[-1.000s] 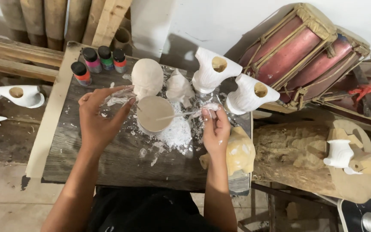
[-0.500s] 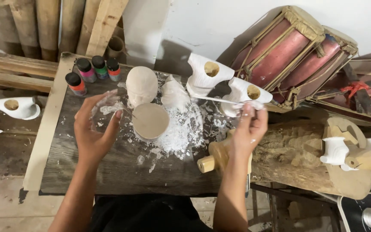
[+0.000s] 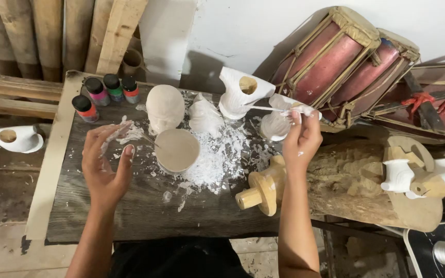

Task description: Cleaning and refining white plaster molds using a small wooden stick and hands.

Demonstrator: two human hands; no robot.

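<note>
**Brush up, cup down, white mess in between**

Head view: right hand (image 3: 301, 139), right of centre, pinches a thin brush (image 3: 274, 108) with its fingers closed on it, tip raised over the white-coated carvings (image 3: 240, 92), probably to keep wet paint off the board. Left hand (image 3: 106, 164) hovers with fingers spread and holds nothing, just left of the round cup (image 3: 176, 150) at centre, likely ready to steady it.

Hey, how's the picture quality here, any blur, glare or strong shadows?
Head view: soft, even light, no glare; the white carving throws a dark shadow on the wall; the right hand is slightly motion-blurred, the left hand sharper; edges bow a little from the wide lens.
</note>
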